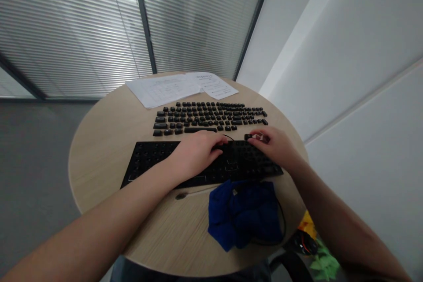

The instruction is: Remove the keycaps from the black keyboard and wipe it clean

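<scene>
A black keyboard without its keycaps lies across the round table in front of me. My left hand rests over its middle, thumb and bent fingers apart, with nothing visible between them. At the keyboard's far right corner my right hand is closed, thumb and fingers pinching a small black keycap. Something pale and pinkish shows between those fingers, too small to make out. Behind the keyboard, loose black keycaps lie in rows, with the long spacebar keycap nearest me.
White printed papers lie at the back of the table. A crumpled blue cloth sits in front of the keyboard, with a thin dark cable beside it. Left of it is a thin pale stick with a dark end. A white wall stands right.
</scene>
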`<state>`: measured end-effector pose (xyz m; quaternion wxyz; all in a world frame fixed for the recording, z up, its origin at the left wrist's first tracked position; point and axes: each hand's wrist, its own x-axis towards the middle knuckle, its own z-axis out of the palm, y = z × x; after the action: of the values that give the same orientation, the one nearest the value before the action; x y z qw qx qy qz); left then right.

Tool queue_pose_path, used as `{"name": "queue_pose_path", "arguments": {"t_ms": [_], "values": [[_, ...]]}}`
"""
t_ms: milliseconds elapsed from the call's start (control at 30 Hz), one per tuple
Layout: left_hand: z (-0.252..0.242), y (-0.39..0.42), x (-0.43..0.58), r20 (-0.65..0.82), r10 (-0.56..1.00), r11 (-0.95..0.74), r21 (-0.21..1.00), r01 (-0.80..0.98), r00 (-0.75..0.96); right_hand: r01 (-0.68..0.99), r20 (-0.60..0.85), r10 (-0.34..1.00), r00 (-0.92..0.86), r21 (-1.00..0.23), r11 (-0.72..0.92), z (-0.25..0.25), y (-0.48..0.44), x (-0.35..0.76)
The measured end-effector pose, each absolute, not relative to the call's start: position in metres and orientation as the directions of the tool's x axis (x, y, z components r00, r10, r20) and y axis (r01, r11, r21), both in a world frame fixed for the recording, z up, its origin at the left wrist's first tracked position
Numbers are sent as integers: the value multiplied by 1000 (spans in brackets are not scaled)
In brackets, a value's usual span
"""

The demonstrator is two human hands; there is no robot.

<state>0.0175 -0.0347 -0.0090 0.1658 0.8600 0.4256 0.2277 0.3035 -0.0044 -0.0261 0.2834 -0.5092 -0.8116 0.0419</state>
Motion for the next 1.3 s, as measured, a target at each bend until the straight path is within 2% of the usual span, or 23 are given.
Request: {"name": "queue_pose_path", "arguments": {"t_ms": [133,300,700,800,967,1167,1300], "values": [[0,-38,15,89,818,-560,347,752,568,885,216,917,-336,-260,385,-19,59,325],[0,-44,17,-58,791,-566,311,764,609,874,155,916,-371,-276,401,-37,101,323],[1,-49,6,-233,720,-533,417,736,653,854,122,918,-377,-336,396,-67,100,326],[6,-53,5,-280,714,-501,436,747,642,857,151,915,-375,-321,404,-67,100,326],[6,-54,4,-261,713,-505,453,734,651,841,213,897,-388,-316,439,-65,98,327],[11,-50,5,-219,718,-547,408,730,661,776,499,803,-325,-345,528,-58,89,327],[2,-48,2,-71,718,-618,393,681,693,729,633,723,-277,-351,587,-54,80,324]]}}
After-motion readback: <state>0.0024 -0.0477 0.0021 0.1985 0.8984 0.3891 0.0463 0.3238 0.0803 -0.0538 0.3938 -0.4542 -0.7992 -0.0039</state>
